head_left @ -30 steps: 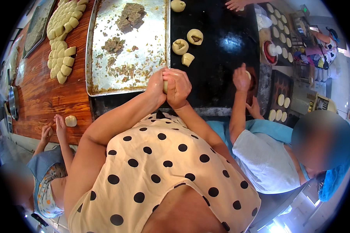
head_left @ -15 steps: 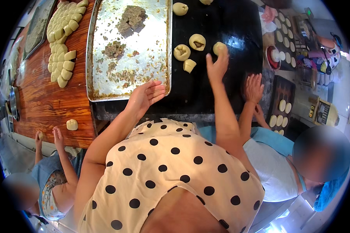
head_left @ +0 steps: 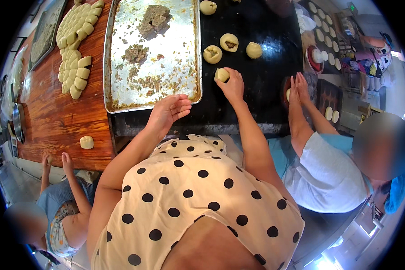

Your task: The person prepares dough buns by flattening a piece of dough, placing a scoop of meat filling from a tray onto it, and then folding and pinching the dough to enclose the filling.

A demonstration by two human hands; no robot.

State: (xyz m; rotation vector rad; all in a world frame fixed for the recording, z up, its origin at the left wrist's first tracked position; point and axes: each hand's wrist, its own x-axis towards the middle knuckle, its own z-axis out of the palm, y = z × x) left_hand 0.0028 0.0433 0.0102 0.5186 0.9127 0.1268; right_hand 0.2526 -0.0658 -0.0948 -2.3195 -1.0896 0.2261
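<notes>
On the black work surface (head_left: 265, 94), my right hand (head_left: 232, 86) has its thumb and fingers closed round a small dough piece (head_left: 221, 75). Just beyond it sit two dough balls, a left one (head_left: 213, 54) and a farther one (head_left: 229, 42), each gathered round a dark filling that shows at the top. To their right is a smooth dough ball (head_left: 254, 50). My left hand (head_left: 170, 110) is held with fingers stretched out and nothing in it, by the near right corner of a metal tray (head_left: 177, 49). Lumps of brown filling (head_left: 153, 20) and scattered crumbs lie in that tray.
Cut dough pieces (head_left: 74, 67) cover part of the wooden table (head_left: 45, 112) at left, with one lone dough piece (head_left: 87, 142) nearer. A co-worker's hands (head_left: 298, 90) work close on my right; another person's hands (head_left: 66, 163) are at the left table edge. Trays of flat rounds (head_left: 319, 33) stand far right.
My right hand has let go of the smooth dough ball, moved left and nearer, and taken hold of the small dough piece. The right co-worker's hands have come together. My left hand stays about the same.
</notes>
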